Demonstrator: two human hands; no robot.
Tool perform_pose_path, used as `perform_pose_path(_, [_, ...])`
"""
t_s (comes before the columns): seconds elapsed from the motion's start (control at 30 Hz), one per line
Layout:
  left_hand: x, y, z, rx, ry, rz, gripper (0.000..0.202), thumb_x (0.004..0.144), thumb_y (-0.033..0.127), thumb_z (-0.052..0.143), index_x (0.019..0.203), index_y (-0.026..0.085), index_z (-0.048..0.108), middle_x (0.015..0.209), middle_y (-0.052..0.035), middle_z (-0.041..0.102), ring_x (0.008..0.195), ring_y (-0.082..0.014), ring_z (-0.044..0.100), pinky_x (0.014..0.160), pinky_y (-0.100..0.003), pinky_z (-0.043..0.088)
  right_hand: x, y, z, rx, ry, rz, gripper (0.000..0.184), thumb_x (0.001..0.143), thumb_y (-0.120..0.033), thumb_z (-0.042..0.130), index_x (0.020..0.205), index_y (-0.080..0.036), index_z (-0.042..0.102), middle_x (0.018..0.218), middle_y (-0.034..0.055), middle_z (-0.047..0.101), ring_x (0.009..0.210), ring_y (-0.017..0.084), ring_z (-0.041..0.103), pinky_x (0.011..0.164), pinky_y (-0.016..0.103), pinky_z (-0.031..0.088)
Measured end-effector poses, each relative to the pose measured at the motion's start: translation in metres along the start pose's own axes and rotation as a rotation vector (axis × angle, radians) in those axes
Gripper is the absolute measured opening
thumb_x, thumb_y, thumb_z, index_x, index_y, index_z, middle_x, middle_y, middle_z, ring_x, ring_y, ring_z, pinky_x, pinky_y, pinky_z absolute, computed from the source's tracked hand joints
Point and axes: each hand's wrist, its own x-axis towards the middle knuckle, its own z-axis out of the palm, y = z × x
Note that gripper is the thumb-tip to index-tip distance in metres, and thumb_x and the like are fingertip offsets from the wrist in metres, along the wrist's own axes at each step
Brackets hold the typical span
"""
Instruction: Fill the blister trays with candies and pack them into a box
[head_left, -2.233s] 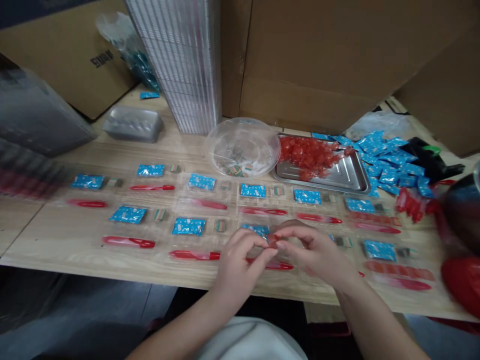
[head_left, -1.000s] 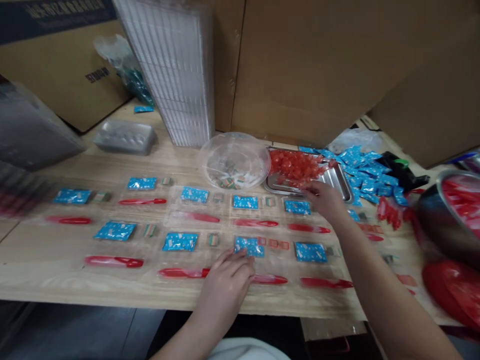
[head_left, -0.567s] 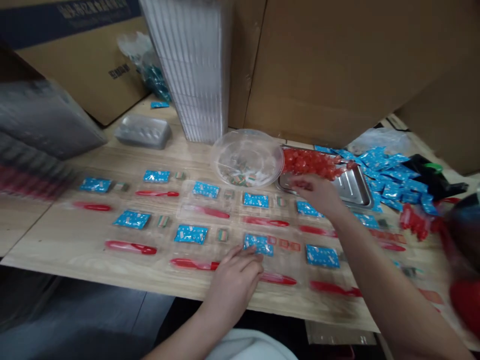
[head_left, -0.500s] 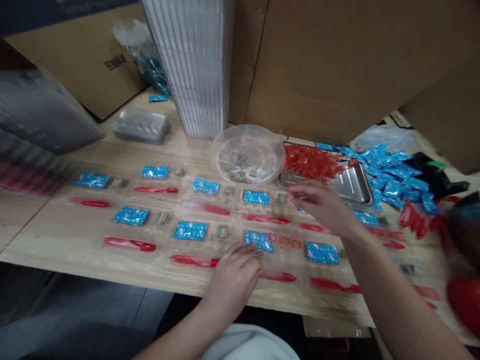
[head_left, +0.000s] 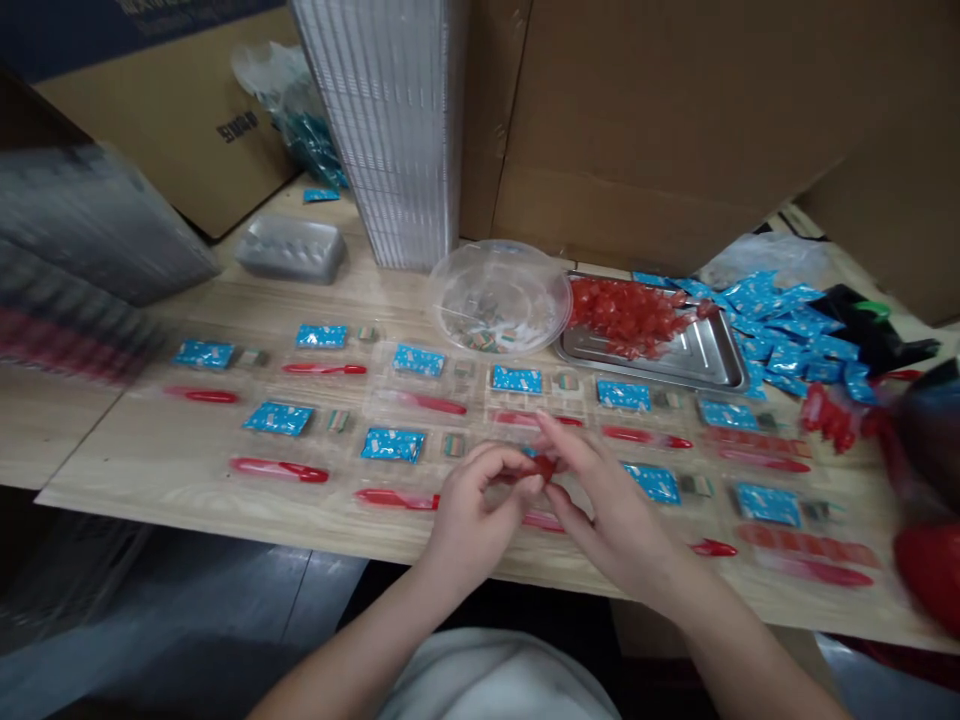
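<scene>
The left hand (head_left: 476, 510) and the right hand (head_left: 607, 510) meet low in the middle of the frame, both narrowly closed, and together pinch a small red piece (head_left: 546, 467) between their fingertips; it is too small and too covered to make out its shape. Under the hands lies a clear blister tray (head_left: 420, 400), one of a set spread in rows across the wooden table (head_left: 112, 450). A red plastic spoon (head_left: 397, 498) lies just below the left hand, and a blue sachet (head_left: 391, 445) sits just beyond it, with a small striped packet (head_left: 453, 445) beside that sachet. More sachets, packets and spoons repeat along the rows to both sides. Toward the upper middle, a round clear plastic container (head_left: 499, 297) holds wrappers and striped packets. Touching its right side is a stainless steel tray (head_left: 709, 360) heaped with red pieces (head_left: 622, 318). A loose pile of blue sachets (head_left: 787, 345) spreads to the right of the tray, next to a black object (head_left: 870, 325). At the right edge, a blurred red mass (head_left: 934, 575) sits low. A tall stack of clear trays (head_left: 382, 130) stands against cardboard boxes (head_left: 660, 110), and a grey tray (head_left: 291, 248) lies at the upper left.
</scene>
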Motion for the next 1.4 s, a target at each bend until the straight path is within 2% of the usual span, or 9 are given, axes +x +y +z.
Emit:
perform_pose_path(0.07, [-0.001, 0.001, 0.001, -0.08, -0.006, -0.012, 0.009, 0.084, 0.022, 0.057, 0.083, 0.017, 0.064, 0.088, -0.0049, 0.064, 0.085, -0.0167, 0.061, 0.078, -0.029, 0.05, -0.004, 0.0, 0.002, 0.071, 0.095, 0.075, 0.054, 0.085, -0.014, 0.052, 0.135, -0.028, 0.036, 0.108, 0.0065, 0.061, 0.096, 0.019, 0.06, 0.081, 0.035, 0.053])
perform_pose_path(0.13, [-0.002, 0.002, 0.002, -0.142, -0.021, -0.02, 0.012, 0.085, 0.023, 0.055, 0.086, 0.016, 0.066, 0.091, -0.0061, 0.066, 0.088, -0.0177, 0.062, 0.079, -0.03, 0.05, -0.008, 0.002, 0.004, 0.101, 0.16, 0.122, 0.034, 0.083, -0.016, 0.056, 0.116, -0.025, 0.054, 0.098, 0.0045, 0.064, 0.085, 0.017, 0.063, 0.073, 0.03, 0.054])
perform_pose_path(0.23, [0.0, 0.004, 0.003, -0.096, -0.057, -0.02, 0.015, 0.086, 0.023, 0.054, 0.084, 0.016, 0.067, 0.091, -0.0064, 0.068, 0.089, -0.0182, 0.062, 0.081, -0.031, 0.049, -0.014, 0.005, 0.005, 0.038, 0.188, 0.099, 0.019, 0.083, -0.014, 0.055, 0.098, -0.023, 0.062, 0.094, 0.004, 0.067, 0.084, 0.017, 0.063, 0.072, 0.03, 0.054])
perform_pose_path(0.4, [0.004, 0.006, 0.003, 0.075, -0.093, -0.074, 0.009, 0.08, 0.02, 0.06, 0.078, 0.016, 0.068, 0.084, -0.0041, 0.068, 0.083, -0.0166, 0.062, 0.08, -0.028, 0.047, -0.022, 0.009, 0.004, -0.046, 0.224, 0.08, 0.024, 0.083, -0.014, 0.057, 0.104, -0.023, 0.063, 0.098, 0.0045, 0.068, 0.092, 0.018, 0.063, 0.078, 0.032, 0.053])
perform_pose_path(0.57, [0.007, 0.005, 0.0, -0.099, -0.217, -0.152, 0.017, 0.084, 0.019, 0.053, 0.086, 0.015, 0.069, 0.093, -0.007, 0.07, 0.092, -0.018, 0.063, 0.086, -0.03, 0.047, -0.025, 0.011, 0.002, 0.014, 0.21, 0.141, 0.023, 0.082, -0.013, 0.057, 0.102, -0.021, 0.065, 0.094, 0.0038, 0.068, 0.084, 0.015, 0.064, 0.072, 0.027, 0.054])
perform_pose_path(0.77, [0.007, -0.003, 0.002, -0.204, -0.161, -0.206, 0.008, 0.077, 0.023, 0.064, 0.078, 0.015, 0.063, 0.081, -0.0027, 0.067, 0.078, -0.0139, 0.062, 0.076, -0.025, 0.048, -0.023, 0.008, 0.004, -0.041, 0.2, 0.112, 0.021, 0.082, -0.016, 0.058, 0.102, -0.02, 0.065, 0.097, 0.0055, 0.068, 0.091, 0.017, 0.063, 0.077, 0.029, 0.053])
perform_pose_path(0.97, [0.01, 0.003, -0.005, -0.266, -0.225, -0.294, 0.01, 0.076, 0.015, 0.057, 0.081, 0.013, 0.066, 0.084, -0.0037, 0.069, 0.084, -0.0135, 0.063, 0.079, -0.024, 0.047, -0.018, 0.003, 0.003, -0.05, 0.188, 0.109, 0.023, 0.081, -0.011, 0.057, 0.1, -0.019, 0.066, 0.094, 0.0044, 0.068, 0.087, 0.015, 0.064, 0.075, 0.027, 0.053])
perform_pose_path(1.17, [0.012, -0.001, 0.0, -0.219, -0.155, -0.288, 0.007, 0.072, 0.019, 0.065, 0.077, 0.014, 0.065, 0.081, -0.0039, 0.069, 0.078, -0.0144, 0.063, 0.076, -0.025, 0.049, -0.017, 0.004, 0.003, -0.077, 0.199, 0.086, 0.021, 0.083, -0.014, 0.057, 0.101, -0.018, 0.066, 0.095, 0.0057, 0.067, 0.091, 0.016, 0.062, 0.077, 0.028, 0.052])
perform_pose_path(1.4, [0.013, 0.0, -0.006, -0.235, -0.239, -0.308, 0.01, 0.073, 0.015, 0.06, 0.078, 0.013, 0.069, 0.082, -0.005, 0.072, 0.08, -0.0144, 0.065, 0.078, -0.024, 0.05, -0.019, 0.003, 0.0, -0.032, 0.18, 0.121, 0.022, 0.082, -0.012, 0.056, 0.1, -0.02, 0.066, 0.093, 0.004, 0.068, 0.087, 0.014, 0.063, 0.075, 0.026, 0.053])
